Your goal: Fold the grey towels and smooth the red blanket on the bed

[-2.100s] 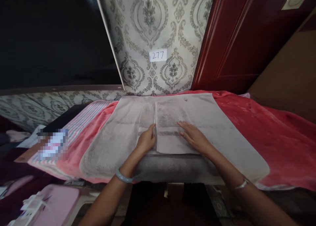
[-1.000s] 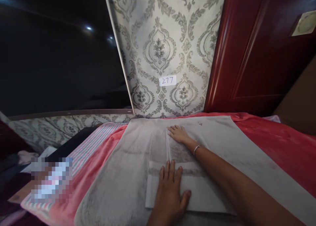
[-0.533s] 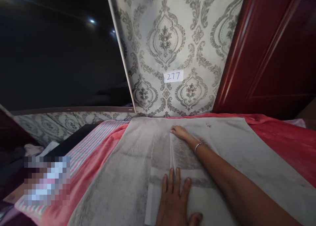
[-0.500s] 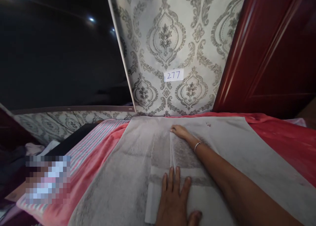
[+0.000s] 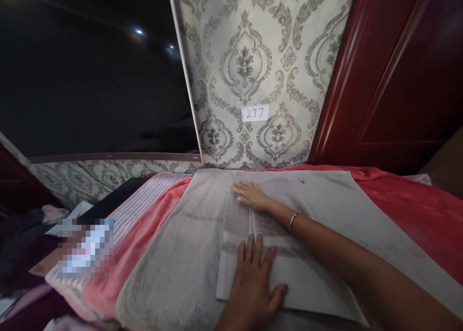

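A folded grey-white towel (image 5: 289, 278) lies on a larger grey towel (image 5: 181, 254) spread over a red blanket (image 5: 408, 210). My left hand (image 5: 255, 285) lies flat on the near part of the folded towel, fingers spread. My right hand (image 5: 249, 196), with a bracelet on the wrist, reaches across to the far left corner of the folded towel and rests flat there, fingers stretched out. Neither hand holds anything.
Patterned wallpaper with a paper label reading 277 (image 5: 255, 113) stands behind. A dark screen (image 5: 90, 80) fills the left, a dark red door (image 5: 390, 70) the right. A striped cloth (image 5: 141, 205) and a blurred item (image 5: 85, 249) lie at the left.
My right hand has slid left along the far edge of the folded towel. My left hand has stayed pressed on the near part. The view shifted slightly.
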The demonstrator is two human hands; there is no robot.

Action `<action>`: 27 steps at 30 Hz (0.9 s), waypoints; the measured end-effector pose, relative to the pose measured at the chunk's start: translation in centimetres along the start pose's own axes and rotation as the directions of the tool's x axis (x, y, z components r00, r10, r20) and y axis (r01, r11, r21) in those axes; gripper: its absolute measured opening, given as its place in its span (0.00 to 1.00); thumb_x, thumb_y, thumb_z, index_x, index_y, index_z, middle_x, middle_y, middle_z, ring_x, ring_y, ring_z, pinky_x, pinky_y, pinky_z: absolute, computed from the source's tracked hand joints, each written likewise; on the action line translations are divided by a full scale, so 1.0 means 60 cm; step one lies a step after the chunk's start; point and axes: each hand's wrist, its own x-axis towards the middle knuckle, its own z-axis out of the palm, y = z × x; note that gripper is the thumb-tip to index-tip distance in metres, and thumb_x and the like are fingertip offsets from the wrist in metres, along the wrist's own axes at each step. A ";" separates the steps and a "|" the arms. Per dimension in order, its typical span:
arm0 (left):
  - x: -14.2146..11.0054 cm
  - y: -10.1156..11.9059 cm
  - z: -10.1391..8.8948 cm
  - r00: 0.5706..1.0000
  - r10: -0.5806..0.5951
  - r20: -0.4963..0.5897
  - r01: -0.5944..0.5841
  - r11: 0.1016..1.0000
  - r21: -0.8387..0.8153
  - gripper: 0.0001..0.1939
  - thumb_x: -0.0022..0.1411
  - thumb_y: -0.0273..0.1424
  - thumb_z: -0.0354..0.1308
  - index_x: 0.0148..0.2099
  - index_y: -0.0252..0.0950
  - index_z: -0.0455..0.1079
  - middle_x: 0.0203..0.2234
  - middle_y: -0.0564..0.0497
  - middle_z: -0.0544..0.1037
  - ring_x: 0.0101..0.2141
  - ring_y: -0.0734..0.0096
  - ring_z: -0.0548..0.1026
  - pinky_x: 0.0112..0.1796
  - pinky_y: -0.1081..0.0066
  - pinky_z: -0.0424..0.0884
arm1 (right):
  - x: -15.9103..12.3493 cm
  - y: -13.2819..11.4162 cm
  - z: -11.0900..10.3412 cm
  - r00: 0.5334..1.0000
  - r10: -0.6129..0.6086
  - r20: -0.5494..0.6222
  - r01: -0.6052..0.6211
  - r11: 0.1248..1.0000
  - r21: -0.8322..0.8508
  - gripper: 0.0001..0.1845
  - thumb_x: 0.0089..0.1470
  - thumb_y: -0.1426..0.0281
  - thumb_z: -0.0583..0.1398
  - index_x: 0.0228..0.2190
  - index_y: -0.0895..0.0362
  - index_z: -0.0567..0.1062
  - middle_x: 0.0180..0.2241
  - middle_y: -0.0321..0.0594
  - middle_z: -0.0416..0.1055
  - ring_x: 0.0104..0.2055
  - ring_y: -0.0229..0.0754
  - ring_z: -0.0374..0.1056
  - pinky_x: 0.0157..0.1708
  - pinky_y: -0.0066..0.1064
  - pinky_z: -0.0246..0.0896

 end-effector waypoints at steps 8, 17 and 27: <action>-0.050 -0.038 -0.001 0.999 -0.051 0.010 0.050 0.996 0.071 0.44 0.59 0.50 0.61 0.72 0.61 0.44 0.72 0.51 0.34 0.69 0.29 0.36 0.59 0.19 0.35 | 0.012 -0.011 0.034 0.986 -0.079 0.143 0.076 0.997 0.027 0.31 0.69 0.52 0.45 0.69 0.44 0.53 0.72 0.39 0.43 0.72 0.54 0.38 0.66 0.60 0.37; -0.070 -0.049 0.022 0.999 -0.050 0.015 0.049 0.995 0.083 0.44 0.60 0.46 0.62 0.72 0.61 0.44 0.73 0.53 0.33 0.69 0.30 0.37 0.60 0.22 0.38 | 0.059 0.017 0.049 0.996 0.062 0.069 -0.061 0.998 -0.012 0.30 0.69 0.54 0.43 0.68 0.42 0.56 0.70 0.37 0.49 0.71 0.55 0.44 0.64 0.60 0.44; -0.061 -0.027 -0.005 0.994 -0.077 -0.073 0.087 0.985 0.148 0.35 0.63 0.44 0.59 0.70 0.58 0.55 0.72 0.49 0.47 0.70 0.35 0.42 0.62 0.28 0.42 | 0.025 -0.022 -0.018 0.987 0.160 -0.005 -0.159 0.985 0.060 0.33 0.70 0.59 0.43 0.71 0.54 0.47 0.72 0.44 0.40 0.73 0.49 0.39 0.68 0.47 0.40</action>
